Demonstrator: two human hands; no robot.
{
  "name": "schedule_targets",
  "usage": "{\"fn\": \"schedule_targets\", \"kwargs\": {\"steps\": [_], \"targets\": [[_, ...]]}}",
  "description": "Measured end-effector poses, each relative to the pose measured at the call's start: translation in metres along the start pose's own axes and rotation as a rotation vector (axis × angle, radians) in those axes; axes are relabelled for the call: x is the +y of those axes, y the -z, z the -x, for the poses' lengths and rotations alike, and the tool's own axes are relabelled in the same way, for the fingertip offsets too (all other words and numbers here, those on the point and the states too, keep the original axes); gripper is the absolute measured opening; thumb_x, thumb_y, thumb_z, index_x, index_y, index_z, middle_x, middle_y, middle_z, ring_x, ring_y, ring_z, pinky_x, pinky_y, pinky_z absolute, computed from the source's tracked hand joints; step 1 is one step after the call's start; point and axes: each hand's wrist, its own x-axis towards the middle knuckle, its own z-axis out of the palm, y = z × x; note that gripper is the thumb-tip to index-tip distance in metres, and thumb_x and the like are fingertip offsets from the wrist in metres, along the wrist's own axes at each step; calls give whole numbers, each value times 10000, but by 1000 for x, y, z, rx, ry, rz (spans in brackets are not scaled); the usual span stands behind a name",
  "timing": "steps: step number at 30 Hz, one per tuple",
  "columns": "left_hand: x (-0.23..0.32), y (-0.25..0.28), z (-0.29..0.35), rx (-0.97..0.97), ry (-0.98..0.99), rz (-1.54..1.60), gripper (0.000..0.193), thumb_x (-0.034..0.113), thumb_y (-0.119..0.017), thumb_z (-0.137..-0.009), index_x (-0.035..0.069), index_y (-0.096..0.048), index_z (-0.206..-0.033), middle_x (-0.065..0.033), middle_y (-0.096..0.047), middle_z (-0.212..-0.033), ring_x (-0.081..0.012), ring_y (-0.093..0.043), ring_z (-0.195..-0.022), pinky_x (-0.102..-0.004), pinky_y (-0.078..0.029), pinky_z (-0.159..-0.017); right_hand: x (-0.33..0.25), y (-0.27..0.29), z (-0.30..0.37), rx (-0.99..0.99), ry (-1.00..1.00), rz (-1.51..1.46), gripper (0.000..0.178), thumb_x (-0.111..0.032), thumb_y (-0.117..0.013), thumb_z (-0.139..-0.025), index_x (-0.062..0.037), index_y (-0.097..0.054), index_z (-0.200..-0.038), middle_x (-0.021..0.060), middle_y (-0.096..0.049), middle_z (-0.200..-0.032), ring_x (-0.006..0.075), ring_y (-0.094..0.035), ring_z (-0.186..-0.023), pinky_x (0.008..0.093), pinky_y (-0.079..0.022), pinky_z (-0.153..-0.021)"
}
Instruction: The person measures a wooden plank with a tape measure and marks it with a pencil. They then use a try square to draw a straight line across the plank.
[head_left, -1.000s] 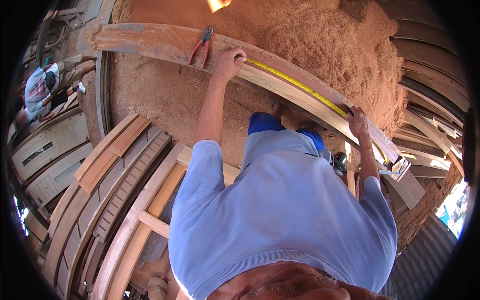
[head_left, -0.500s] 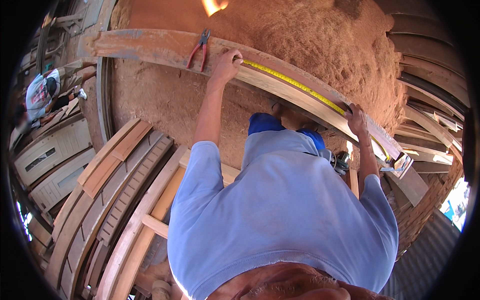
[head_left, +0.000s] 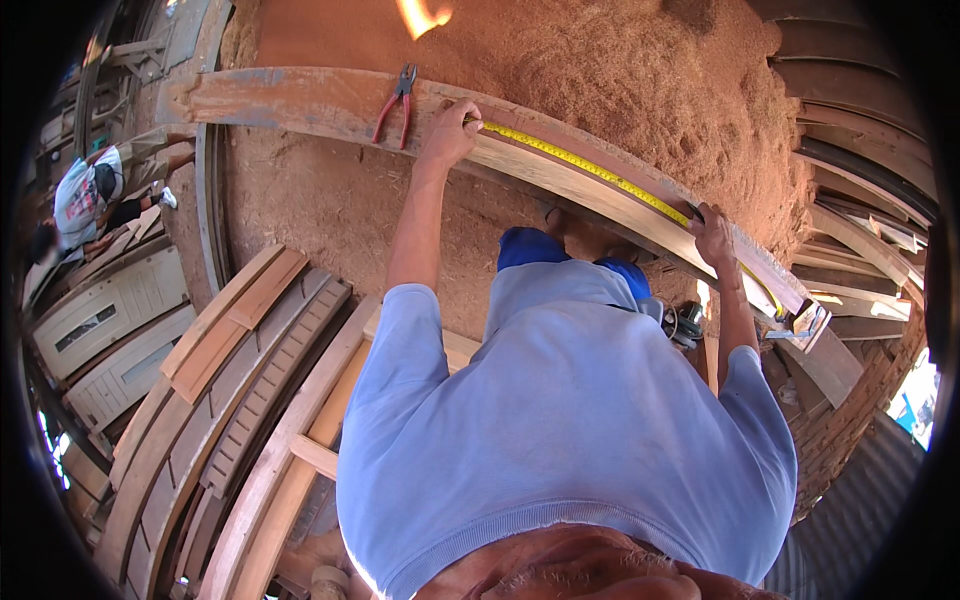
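Observation:
A yellow tape measure is stretched along a pale wooden board lying on a long beam. My left hand pinches the tape's left end against the wood. At the tape's right part, my right hand rests closed on the board, a small dark pencil-like thing showing at its fingertips; most of it is hidden. Beyond that hand the tape curves on toward the board's right end. Red-handled pliers lie on the beam, just left of my left hand.
Stacked wooden frames and planks fill the left side behind me. A power tool sits low near my right side. Sawdust covers the ground beyond the beam. Another person is at the far left; more timber lies at right.
The view has shifted slightly. Both hands stay at nearly the same places on the board, and the tape remains stretched between them.

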Motion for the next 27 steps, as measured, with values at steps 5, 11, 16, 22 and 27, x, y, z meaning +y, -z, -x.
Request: {"fn": "schedule_targets", "kwargs": {"steps": [5,11,16,22,27], "targets": [[-1,1,0,-12,-4,-4,184,163,-722,-903,96,-621,-1042,-168,-658,-1087,-395,-600,-1127,-477,-470,-955,-3,3,-1,-26,-28,-12,209,-114,-711,-845,15,-588,-953,274,-608,-968,476,-591,-955,543,-454,-836],[4,4,0,-27,11,-5,179,164,-718,-904,103,-622,-1043,-173,-654,-1107,-400,-596,-1138,-485,-464,-966,-2,1,0,-13,-35,-9,216,-117,-720,-841,12,-590,-955,271,-609,-955,472,-589,-954,544,-452,-840],[3,3,1,-23,20,2,185,167,-723,-904,107,-625,-1050,-180,-650,-1107,-402,-595,-1138,-480,-465,-968,1,0,-2,-19,-33,-14,224,-135,-720,-846,12,-592,-956,274,-609,-949,473,-589,-949,543,-452,-839],[6,4,1,-27,41,7,190,150,-731,-896,102,-623,-1045,-180,-647,-1110,-402,-597,-1130,-479,-470,-955,-2,2,-1,-28,-46,-12,230,-150,-710,-854,18,-594,-959,284,-614,-957,477,-592,-961,538,-456,-837],[3,3,1,-17,11,6,189,148,-731,-892,103,-623,-1041,-180,-644,-1105,-405,-596,-1120,-480,-468,-958,-2,2,-2,-25,-48,-20,228,-151,-712,-850,15,-597,-955,282,-621,-959,479,-597,-965,541,-459,-837]]}}
